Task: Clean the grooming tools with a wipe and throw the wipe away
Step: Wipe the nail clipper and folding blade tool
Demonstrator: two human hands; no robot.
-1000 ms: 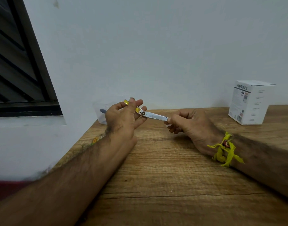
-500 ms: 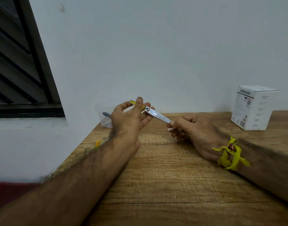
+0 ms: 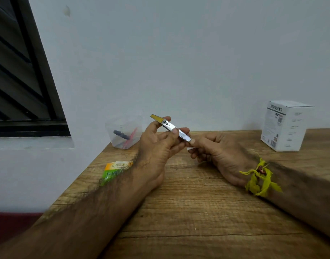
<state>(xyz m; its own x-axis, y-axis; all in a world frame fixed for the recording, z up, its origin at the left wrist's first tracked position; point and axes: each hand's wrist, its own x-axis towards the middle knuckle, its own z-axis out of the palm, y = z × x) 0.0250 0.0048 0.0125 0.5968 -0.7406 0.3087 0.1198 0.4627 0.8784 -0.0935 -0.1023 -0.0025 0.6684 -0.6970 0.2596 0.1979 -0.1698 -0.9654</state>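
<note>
Since a moment ago, both hands are holding the nail clipper a bit higher, and more of the tub behind them is showing now. The left hand point(image 3: 156, 146) is pinching the nail clipper point(image 3: 169, 127) tight, thumb on top and fingers under it, likely to keep it from sliding. The right hand point(image 3: 216, 152) is closed on a small white wipe point(image 3: 190, 145) and is pressing it on the clipper's lower end, probably to rub it clean. The clipper is hanging in the air above the wooden table point(image 3: 197, 212), tilting up toward 10 o'clock. It is looking shiny and silver, with a yellow flat part at its top end. At 9 o'clock from the hands, a clear tub point(image 3: 123, 133) is sitting by the wall with a dark tool and a red tool inside, maybe waiting their turn. A green and orange packet point(image 3: 113, 171) is lying at 7 o'clock from the tub. A white box point(image 3: 285, 126) is standing far off at 3 o'clock.
</note>
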